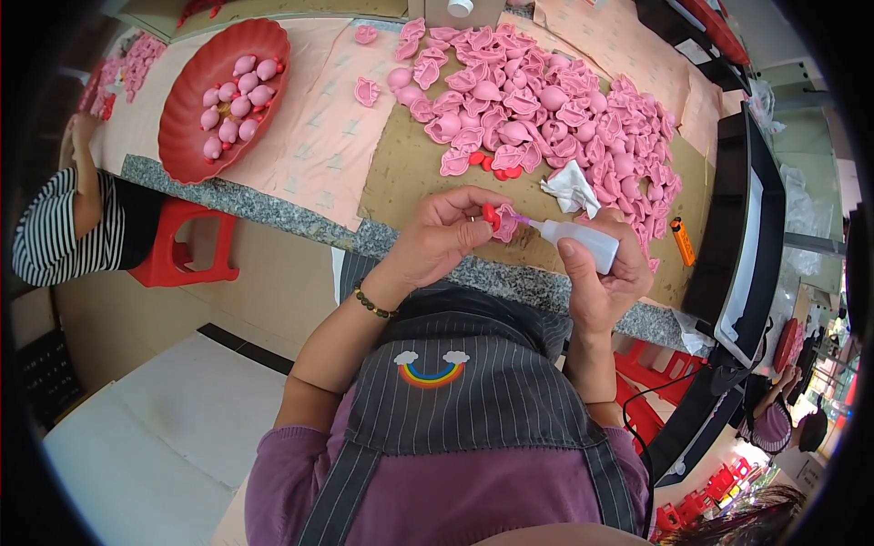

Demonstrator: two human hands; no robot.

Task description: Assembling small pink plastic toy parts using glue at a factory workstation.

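Note:
Between the thumb and fingers of my left hand [442, 235] is a small red plastic piece [491, 216]. My right hand [608, 273] is wrapped round a white squeeze bottle [590, 243], tilted so that its thin purple tip [526, 220] points left at the red piece. A pink molded piece [505, 225] shows right beside the red piece; whether my left hand also holds it I cannot tell. Just beyond my hands, several loose red pieces [499, 169] lie on the brown board [401, 173], near a crumpled white tissue [571, 187].
A large heap of pink molded parts [537, 100] covers the far middle and right. An orange lighter [682, 242] lies at the right, near a black-edged case [728, 246]. On the left sits a red scalloped tray [177, 136] of pink round pieces. Another person's striped sleeve [68, 223] shows at far left.

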